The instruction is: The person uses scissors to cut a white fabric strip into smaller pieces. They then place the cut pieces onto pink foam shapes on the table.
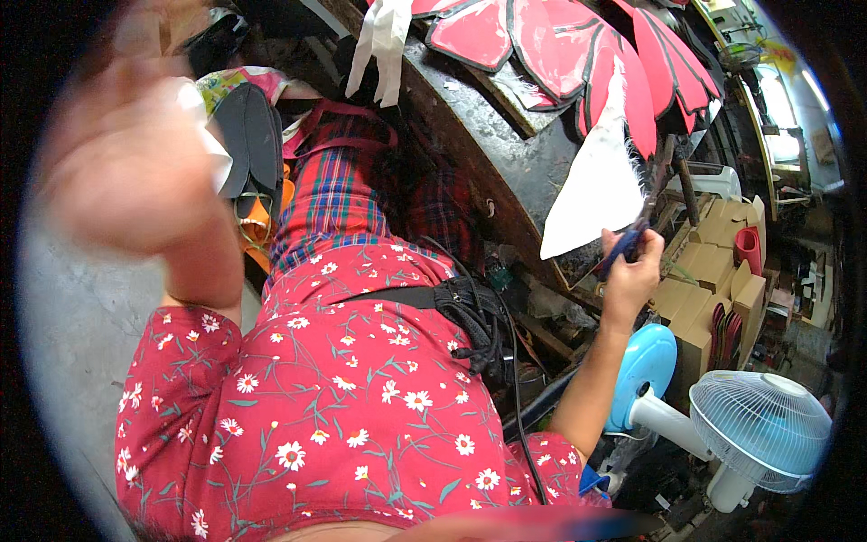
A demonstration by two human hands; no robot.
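My right hand grips a pair of scissors by the dark blue handles, their blades pointing up and away. Against the blades, a pointed white sheet piece with a frayed edge hangs at the bench's edge; what supports it is unclear. My left hand is raised at the far left, close to the camera and smeared by motion. A white scrap shows at its fingers, but whether they hold it cannot be made out. Dark grey elongated pieces lie beside my knee, just right of that hand.
Red petal-shaped pieces with black edges cover the far part of the workbench. White strips hang over its side. Cardboard boxes and a blue-and-white fan stand at right. A black cable runs past my waist.
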